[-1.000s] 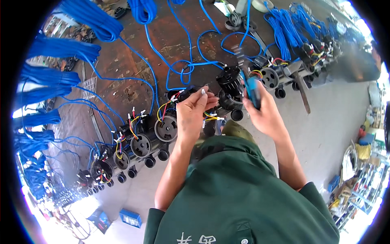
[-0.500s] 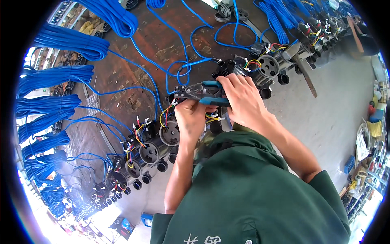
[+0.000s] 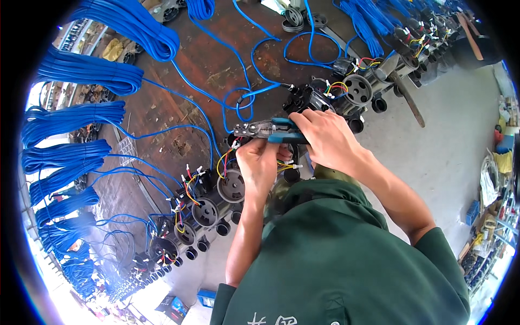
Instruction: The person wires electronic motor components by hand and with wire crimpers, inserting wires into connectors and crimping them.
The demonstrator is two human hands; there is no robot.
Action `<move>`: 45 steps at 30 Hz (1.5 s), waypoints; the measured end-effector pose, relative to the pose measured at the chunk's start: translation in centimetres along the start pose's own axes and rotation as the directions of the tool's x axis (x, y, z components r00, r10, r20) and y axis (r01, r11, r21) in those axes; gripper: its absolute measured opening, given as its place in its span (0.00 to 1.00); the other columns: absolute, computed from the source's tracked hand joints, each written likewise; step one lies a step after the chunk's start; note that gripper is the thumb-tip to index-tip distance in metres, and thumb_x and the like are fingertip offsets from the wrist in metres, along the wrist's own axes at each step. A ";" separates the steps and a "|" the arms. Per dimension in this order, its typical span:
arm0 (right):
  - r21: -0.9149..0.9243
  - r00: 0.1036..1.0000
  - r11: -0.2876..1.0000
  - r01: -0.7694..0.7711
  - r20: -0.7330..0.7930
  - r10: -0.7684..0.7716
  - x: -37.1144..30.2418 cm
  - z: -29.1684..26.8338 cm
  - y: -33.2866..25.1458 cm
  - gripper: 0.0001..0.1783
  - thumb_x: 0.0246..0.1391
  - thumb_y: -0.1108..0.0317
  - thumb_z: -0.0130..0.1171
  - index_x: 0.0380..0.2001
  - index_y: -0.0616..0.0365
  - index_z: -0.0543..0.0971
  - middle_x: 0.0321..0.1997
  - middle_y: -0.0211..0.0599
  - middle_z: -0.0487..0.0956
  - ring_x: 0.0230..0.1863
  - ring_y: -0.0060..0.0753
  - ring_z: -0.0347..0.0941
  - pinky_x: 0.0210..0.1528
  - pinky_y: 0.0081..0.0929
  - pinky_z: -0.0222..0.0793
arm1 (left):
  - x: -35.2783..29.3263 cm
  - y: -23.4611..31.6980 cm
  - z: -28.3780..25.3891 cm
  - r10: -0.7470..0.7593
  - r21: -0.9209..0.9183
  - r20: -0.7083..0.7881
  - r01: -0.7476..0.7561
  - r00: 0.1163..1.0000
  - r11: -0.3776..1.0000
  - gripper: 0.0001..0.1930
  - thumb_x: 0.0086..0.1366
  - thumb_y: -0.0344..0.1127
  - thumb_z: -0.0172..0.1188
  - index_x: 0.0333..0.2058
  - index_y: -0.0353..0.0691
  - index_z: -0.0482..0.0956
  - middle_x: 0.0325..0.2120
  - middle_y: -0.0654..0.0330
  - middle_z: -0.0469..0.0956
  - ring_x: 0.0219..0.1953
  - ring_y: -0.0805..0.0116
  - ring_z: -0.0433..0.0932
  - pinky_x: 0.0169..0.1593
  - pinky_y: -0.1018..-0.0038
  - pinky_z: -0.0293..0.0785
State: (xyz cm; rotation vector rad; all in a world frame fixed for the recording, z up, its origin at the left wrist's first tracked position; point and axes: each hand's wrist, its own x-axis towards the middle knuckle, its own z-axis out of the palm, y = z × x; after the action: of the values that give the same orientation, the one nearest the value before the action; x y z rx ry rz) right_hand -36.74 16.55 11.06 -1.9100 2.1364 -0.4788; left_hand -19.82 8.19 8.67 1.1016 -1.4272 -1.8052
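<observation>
My right hand [image 3: 331, 136] is wrapped round the teal handles of a pair of wire-stripping or crimping pliers [image 3: 261, 129], whose grey jaws point left. Just under the jaws my left hand [image 3: 257, 167] is closed, fingertips pinched against something small; it looks like thin wire, but the fingers hide it. Red and yellow wires [image 3: 221, 163] with a white connector [image 3: 235, 145] come out beside the left hand. More yellow wires [image 3: 287, 167] with white ends show to its right. A grey round motor housing [image 3: 231, 185] lies against my left wrist.
A long row of similar housings [image 3: 205, 212] runs along the edge of the rust-brown tabletop [image 3: 179, 92]. Coiled blue cables [image 3: 89, 70] hang at the left, with loose loops across the table. A wooden-handled hammer [image 3: 409, 100] rests on the housings at right.
The pliers' handles have come closer together in my right hand. My left hand stays pinched below the jaws. The whole view has shifted slightly.
</observation>
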 end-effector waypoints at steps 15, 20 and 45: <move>-0.050 0.998 0.998 -0.035 -0.057 0.032 0.7 0.5 0.2 0.31 0.38 0.68 0.78 0.50 0.52 0.80 0.37 0.34 0.82 0.43 0.46 0.83 0.44 0.43 0.79 | -0.4 -0.4 0.3 0.098 0.098 -0.045 -0.094 0.994 0.991 0.14 0.72 0.30 0.63 0.29 0.25 0.84 0.21 0.54 0.83 0.21 0.71 0.82 0.26 0.75 0.78; -0.007 0.990 0.995 -0.102 -0.097 0.101 0.6 1.8 0.6 0.22 0.41 0.64 0.75 0.43 0.49 0.81 0.35 0.33 0.83 0.40 0.47 0.83 0.41 0.45 0.79 | -0.3 -0.6 0.1 0.142 0.174 -0.025 -0.136 0.990 0.975 0.14 0.71 0.30 0.63 0.28 0.25 0.83 0.19 0.56 0.82 0.20 0.72 0.80 0.25 0.76 0.77; 0.484 0.907 0.771 -0.414 0.297 0.300 0.4 2.4 0.6 0.17 0.57 0.57 0.72 0.33 0.61 0.82 0.26 0.51 0.82 0.34 0.62 0.80 0.38 0.51 0.73 | -0.8 4.3 -6.5 0.552 0.686 0.375 -0.623 0.745 0.375 0.11 0.58 0.22 0.68 0.41 0.37 0.87 0.44 0.57 0.86 0.50 0.52 0.79 0.57 0.60 0.75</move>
State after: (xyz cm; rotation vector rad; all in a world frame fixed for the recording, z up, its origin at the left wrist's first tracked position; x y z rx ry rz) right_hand -36.44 16.04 8.66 -1.1529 1.8984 -0.6788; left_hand -14.00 4.60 12.43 0.6704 -2.3967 -0.6526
